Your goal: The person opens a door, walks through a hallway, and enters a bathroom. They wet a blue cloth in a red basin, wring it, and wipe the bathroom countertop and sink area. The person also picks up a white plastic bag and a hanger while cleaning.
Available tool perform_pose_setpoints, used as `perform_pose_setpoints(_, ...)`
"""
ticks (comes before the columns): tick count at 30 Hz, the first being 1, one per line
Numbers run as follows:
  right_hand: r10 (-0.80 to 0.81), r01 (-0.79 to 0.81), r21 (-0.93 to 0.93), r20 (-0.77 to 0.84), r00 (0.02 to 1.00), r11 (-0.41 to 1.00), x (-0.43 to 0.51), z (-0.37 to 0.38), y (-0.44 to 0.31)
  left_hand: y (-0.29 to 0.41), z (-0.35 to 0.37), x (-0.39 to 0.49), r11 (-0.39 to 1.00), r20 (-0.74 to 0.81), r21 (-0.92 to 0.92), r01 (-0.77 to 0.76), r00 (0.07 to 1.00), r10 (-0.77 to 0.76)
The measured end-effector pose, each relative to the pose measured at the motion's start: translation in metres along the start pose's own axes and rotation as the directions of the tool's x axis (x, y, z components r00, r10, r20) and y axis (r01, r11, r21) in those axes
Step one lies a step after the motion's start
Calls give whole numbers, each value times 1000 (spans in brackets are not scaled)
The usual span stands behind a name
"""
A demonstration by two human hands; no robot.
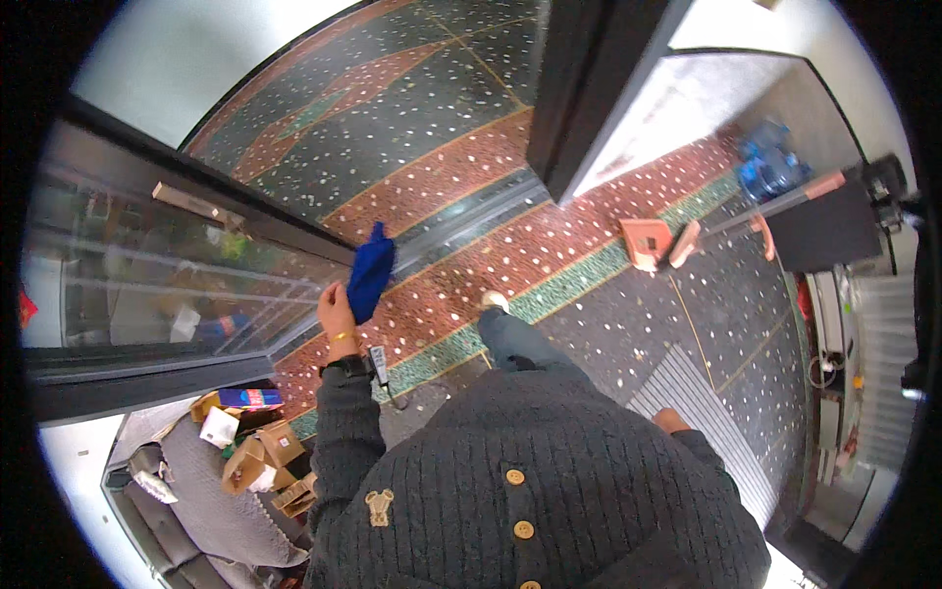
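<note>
My left hand (337, 318) is raised at the left of centre, beside the edge of a framed glass door (191, 272). It grips a dark blue cloth (370, 276), which extends above and to the right of the fingers. A gold-coloured ring-like band circles the wrist, just beyond the dark knitted sleeve. My right hand (670, 420) hangs low by my side at the right, partly hidden by the sleeve, over a grey ribbed mat; whether its fingers are closed does not show. One pale shoe (494, 300) stands on the speckled terrazzo floor.
A metal door track (471, 217) crosses the floor to a dark door frame (570, 96). At the right are a pink dustpan (646, 241), a broom head (685, 244), blue water bottles (771, 166) and the ribbed mat (706, 420). Cardboard boxes (254, 460) and a grey-covered sofa (213, 501) stand lower left.
</note>
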State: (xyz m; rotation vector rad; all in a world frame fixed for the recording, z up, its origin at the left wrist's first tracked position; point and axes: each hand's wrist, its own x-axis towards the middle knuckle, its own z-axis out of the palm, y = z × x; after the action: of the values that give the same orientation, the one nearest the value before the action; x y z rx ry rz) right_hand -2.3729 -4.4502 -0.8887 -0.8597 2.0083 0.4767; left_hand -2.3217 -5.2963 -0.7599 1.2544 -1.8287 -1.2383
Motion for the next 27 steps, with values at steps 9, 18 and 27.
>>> perform_pose_setpoints(9,183,213,553,-573,799,805,257,-659,-88,150,128,293,415,524,-669,616,788,-324)
perform_pose_setpoints(18,405,-136,610,-329,853,780,426,-900,-99,186,297,629,209,676,-602,771,631,-381)
perform_pose_setpoints(27,149,-33,419,-247,957,907,522,-889,30,282,464,877,954,726,-263,-143,622,293)
